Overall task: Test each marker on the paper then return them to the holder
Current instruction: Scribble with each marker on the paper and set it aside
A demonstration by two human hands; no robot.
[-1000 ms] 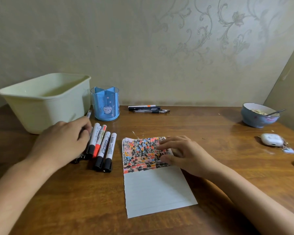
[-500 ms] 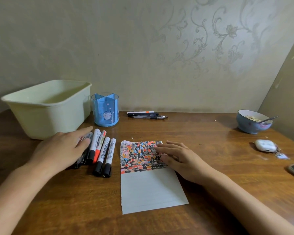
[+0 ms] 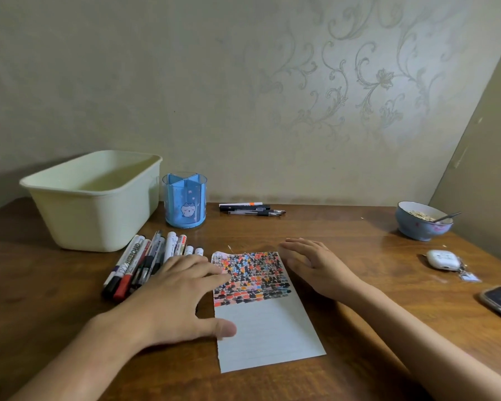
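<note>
The left hand [image 3: 180,296] lies low over the wooden bench [image 3: 359,247] with its forearm coming in from the lower left; its fingers are spread and nearly straight, the fingertips reaching onto the left edge of the paper [image 3: 261,308] and the thumb stretched out along the sheet's lower left side, so this grip is open and has hold of nothing. Its knuckles cover the near ends of some of the markers [image 3: 145,261], which lie side by side on the bench just left of the paper, caps toward the person. The right hand [image 3: 310,261] sits at the paper's upper right corner, turned partly on edge, fingers straight and together pointing left; whether they actually touch the sheet is hard to tell from this angle, but this grip too is open and empty. The upper part of the paper is filled with rows of black, orange, blue and pink test marks, the lower part ruled and blank. One marker barrel reads "WHITEBOARD"; other print on the barrels is too small to read. The blue holder [image 3: 185,199], marked with a small cat face, stands beyond the markers beside a pale tub [image 3: 96,198]. More pens [image 3: 252,209] lie further back.
</note>
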